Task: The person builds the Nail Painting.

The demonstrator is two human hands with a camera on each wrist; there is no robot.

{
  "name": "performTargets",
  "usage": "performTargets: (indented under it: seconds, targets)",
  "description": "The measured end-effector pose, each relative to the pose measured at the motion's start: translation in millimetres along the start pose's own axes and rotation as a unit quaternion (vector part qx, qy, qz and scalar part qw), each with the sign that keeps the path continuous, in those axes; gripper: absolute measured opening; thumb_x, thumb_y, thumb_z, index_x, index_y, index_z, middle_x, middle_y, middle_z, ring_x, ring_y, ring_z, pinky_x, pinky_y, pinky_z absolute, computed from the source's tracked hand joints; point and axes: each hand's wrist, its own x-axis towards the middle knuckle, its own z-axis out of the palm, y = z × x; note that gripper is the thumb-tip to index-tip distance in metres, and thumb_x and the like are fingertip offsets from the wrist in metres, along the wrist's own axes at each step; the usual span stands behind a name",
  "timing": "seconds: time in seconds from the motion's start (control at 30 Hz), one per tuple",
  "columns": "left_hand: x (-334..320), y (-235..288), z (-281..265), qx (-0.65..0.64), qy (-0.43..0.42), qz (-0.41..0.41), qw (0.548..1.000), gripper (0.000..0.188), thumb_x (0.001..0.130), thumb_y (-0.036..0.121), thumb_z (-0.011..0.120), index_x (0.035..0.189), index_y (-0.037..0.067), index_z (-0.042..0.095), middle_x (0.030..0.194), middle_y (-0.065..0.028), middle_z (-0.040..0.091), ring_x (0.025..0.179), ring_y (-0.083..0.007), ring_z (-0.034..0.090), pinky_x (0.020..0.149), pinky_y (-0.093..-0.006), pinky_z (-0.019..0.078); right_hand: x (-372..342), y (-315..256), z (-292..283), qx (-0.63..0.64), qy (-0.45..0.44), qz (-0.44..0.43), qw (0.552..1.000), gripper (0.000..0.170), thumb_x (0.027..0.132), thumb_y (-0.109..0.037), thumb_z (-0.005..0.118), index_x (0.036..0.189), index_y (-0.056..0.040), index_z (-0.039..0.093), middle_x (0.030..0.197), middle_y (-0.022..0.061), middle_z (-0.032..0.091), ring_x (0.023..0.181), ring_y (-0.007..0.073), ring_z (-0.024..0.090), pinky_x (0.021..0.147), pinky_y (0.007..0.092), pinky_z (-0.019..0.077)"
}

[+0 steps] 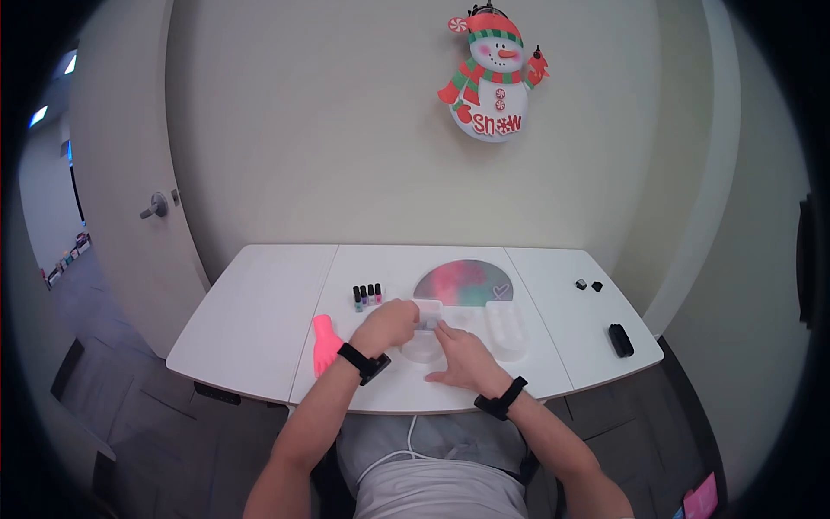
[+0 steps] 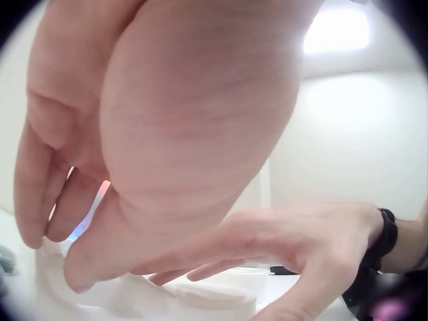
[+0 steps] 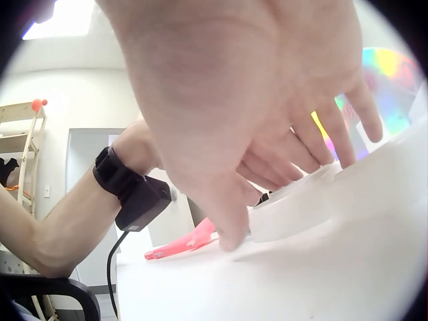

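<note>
My left hand [image 1: 389, 327] reaches over the left side of a clear rectangular container [image 1: 428, 306], its thumb and fingers pinching at the rim. In the left wrist view the thumb and fingers of that hand point down around a pale wall. My right hand [image 1: 469, 356] lies with its fingers straight, fingertips at the right side of the container and thumb spread toward the table. Between the hands, in front of the container, sits a round whitish bowl [image 1: 421, 353]. A white compartmented tray [image 1: 507, 332] stands right of my right hand.
A shiny half-round mat [image 1: 463, 281] lies behind the containers. Several small black-capped nail polish bottles [image 1: 367, 296] stand behind my left hand. A bright pink hand model [image 1: 324, 344] lies left of my left wrist. A black case [image 1: 621, 340] and small dark blocks [image 1: 581, 284] are on the right.
</note>
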Motion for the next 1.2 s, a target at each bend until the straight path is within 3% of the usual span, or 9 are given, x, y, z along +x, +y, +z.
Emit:
performTargets:
  seconds: [0.03, 0.23, 0.3, 0.37, 0.53, 0.77, 0.87, 1.03, 1.2]
  targets:
    - [0.5, -3.1, -7.3, 0.003, 0.0, 0.001, 1.0, 0.022, 0.084, -0.001, 0.068, 0.101, 0.0, 0.082, 0.101, -0.0238, 0.08, 0.099, -0.0416, 0.078, 0.09, -0.0499, 0.0621, -1.8, -0.2, 0.3, 0.001, 0.003, 0.0, 1.0, 0.102, 0.077, -0.048, 0.094, 0.149, 0.0113, 0.052, 0.157, 0.0323, 0.056, 0.131, 0.0444, 0.065, 0.108, 0.0541, 0.0545]
    - [10.6, -60.6, -39.6, 0.103, 0.053, -0.194, 0.974, 0.018, 0.086, 0.007, 0.074, 0.101, 0.009, 0.085, 0.1, -0.0212, 0.082, 0.098, -0.0379, 0.08, 0.091, -0.047, 0.0631, -7.1, 0.7, 7.2, -0.006, 0.02, 0.006, 1.0, 0.106, 0.077, -0.05, 0.094, 0.151, 0.0112, 0.05, 0.159, 0.0322, 0.053, 0.135, 0.0448, 0.063, 0.109, 0.0571, 0.0534]
    - [1.6, -58.1, -57.3, 0.092, 0.036, -0.198, 0.975, 0.018, 0.088, 0.007, 0.074, 0.104, 0.007, 0.084, 0.105, -0.0229, 0.081, 0.101, -0.0403, 0.079, 0.091, -0.0495, 0.0634, -8.5, -3.3, 3.9, -0.017, 0.017, 0.008, 1.0, 0.108, 0.079, -0.052, 0.093, 0.153, 0.0124, 0.049, 0.16, 0.0341, 0.052, 0.135, 0.0478, 0.062, 0.115, 0.0521, 0.0513]
    - [-3.3, -60.0, -62.1, 0.083, 0.02, -0.202, 0.976, 0.019, 0.091, 0.006, 0.073, 0.106, 0.005, 0.083, 0.11, -0.0247, 0.081, 0.105, -0.0427, 0.079, 0.091, -0.052, 0.0638, -8.7, -3.7, 4.6, -0.024, 0.014, 0.012, 1.0, 0.109, 0.079, -0.054, 0.092, 0.154, 0.0123, 0.048, 0.161, 0.034, 0.051, 0.138, 0.0471, 0.061, 0.115, 0.0524, 0.0509]
    - [6.7, -79.7, -45.1, 0.124, 0.086, -0.258, 0.954, 0.021, 0.09, 0.008, 0.075, 0.11, 0.003, 0.08, 0.113, -0.0251, 0.08, 0.108, -0.0431, 0.078, 0.093, -0.0523, 0.0635, -9.9, -1.9, 8.5, -0.026, 0.01, 0.023, 0.999, 0.11, 0.082, -0.056, 0.09, 0.156, 0.0121, 0.046, 0.164, 0.0338, 0.047, 0.145, 0.0452, 0.055, 0.117, 0.0567, 0.0494]
    - [12.4, -94.6, -24.8, 0.118, 0.074, -0.214, 0.967, 0.022, 0.091, 0.01, 0.076, 0.111, 0.003, 0.078, 0.113, -0.0242, 0.08, 0.108, -0.043, 0.078, 0.091, -0.0531, 0.0637, -8.3, 0.3, 12.4, -0.028, 0.007, 0.016, 0.999, 0.112, 0.08, -0.054, 0.092, 0.156, 0.0121, 0.044, 0.164, 0.033, 0.047, 0.144, 0.044, 0.056, 0.113, 0.06, 0.05]
    - [16.3, -93.9, -22.6, 0.134, 0.059, -0.252, 0.957, 0.038, 0.083, 0.014, 0.088, 0.12, 0.009, 0.079, 0.117, -0.0191, 0.081, 0.112, -0.0372, 0.078, 0.096, -0.0491, 0.0629, -10.5, -0.7, 10.6, -0.028, 0.006, 0.014, 0.999, 0.111, 0.081, -0.054, 0.091, 0.156, 0.0122, 0.044, 0.164, 0.0327, 0.047, 0.145, 0.0431, 0.056, 0.113, 0.0599, 0.05]
    - [21.1, -98.9, -15.8, 0.159, 0.112, -0.249, 0.949, 0.017, 0.082, 0.012, 0.087, 0.098, 0.009, 0.084, 0.103, -0.0185, 0.082, 0.102, -0.0372, 0.08, 0.088, -0.0485, 0.0648, -9.2, -0.6, 7.6, -0.026, 0.004, 0.013, 1.0, 0.109, 0.083, -0.053, 0.09, 0.156, 0.0125, 0.044, 0.164, 0.0324, 0.047, 0.145, 0.0417, 0.056, 0.113, 0.0604, 0.0496]
    - [30.2, -117.4, 0.1, 0.154, 0.117, -0.255, 0.947, 0.016, 0.079, 0.015, 0.09, 0.093, 0.01, 0.084, 0.1, -0.0184, 0.083, 0.1, -0.0367, 0.08, 0.088, -0.0472, 0.0649, -11.1, -5.8, 3.0, -0.027, -0.011, 0.021, 0.999, 0.107, 0.085, -0.053, 0.088, 0.158, 0.012, 0.043, 0.166, 0.032, 0.044, 0.149, 0.0427, 0.052, 0.116, 0.0607, 0.0489]
